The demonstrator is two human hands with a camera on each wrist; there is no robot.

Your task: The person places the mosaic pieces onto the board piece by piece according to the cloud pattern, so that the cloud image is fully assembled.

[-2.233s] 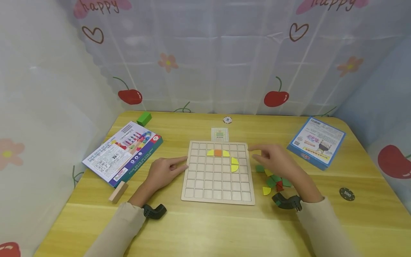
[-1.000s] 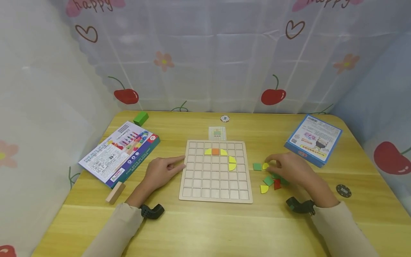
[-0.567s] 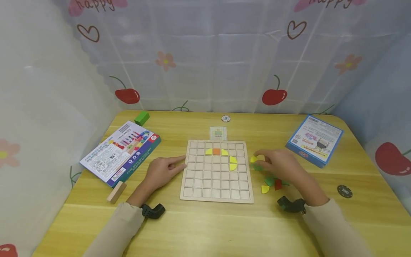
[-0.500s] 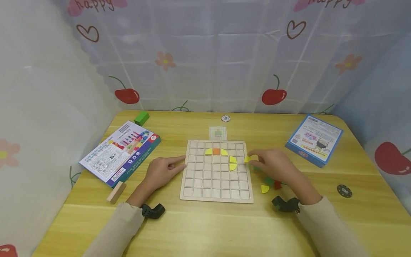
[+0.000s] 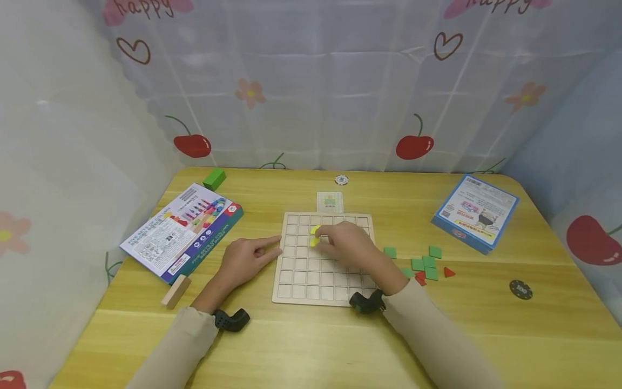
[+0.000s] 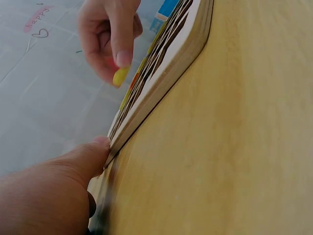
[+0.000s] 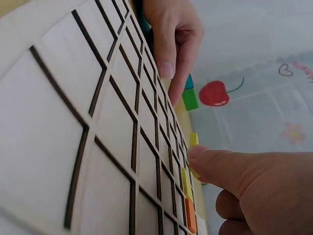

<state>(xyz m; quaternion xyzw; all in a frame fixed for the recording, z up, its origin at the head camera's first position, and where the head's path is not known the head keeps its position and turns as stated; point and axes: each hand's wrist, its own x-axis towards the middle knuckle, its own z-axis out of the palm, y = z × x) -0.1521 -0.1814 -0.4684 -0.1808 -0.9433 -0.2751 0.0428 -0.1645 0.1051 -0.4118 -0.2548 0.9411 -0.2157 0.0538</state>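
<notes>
My right hand (image 5: 347, 243) reaches over the wooden grid board (image 5: 298, 294) and pinches a yellow quarter-circle tile (image 6: 120, 76) between thumb and fingertip. This tile is close over the upper left cells, just below another yellow tile (image 5: 315, 229) set in the board. An orange square tile (image 7: 190, 214) is in the board too, seen in the right wrist view; the right hand hides other tiles from the head view. My left hand (image 5: 245, 260) touches the board's left edge with thumb and index finger stretched out, the thumb (image 6: 90, 154) against the rim.
Several green square tiles (image 5: 418, 265) and red triangular tiles (image 5: 449, 272) lie right of the board. A pattern card (image 5: 330, 202) lies behind it. Boxes (image 5: 182, 232) stand left and right (image 5: 476, 213). A wood block (image 5: 176, 292), green block (image 5: 214, 179) and chips (image 5: 521, 289) lie about.
My right hand has moved left from the loose tiles across the board, carrying a yellow tile. The yellow quarter-circle left beside the pile is gone. My left hand stays at the board's edge.
</notes>
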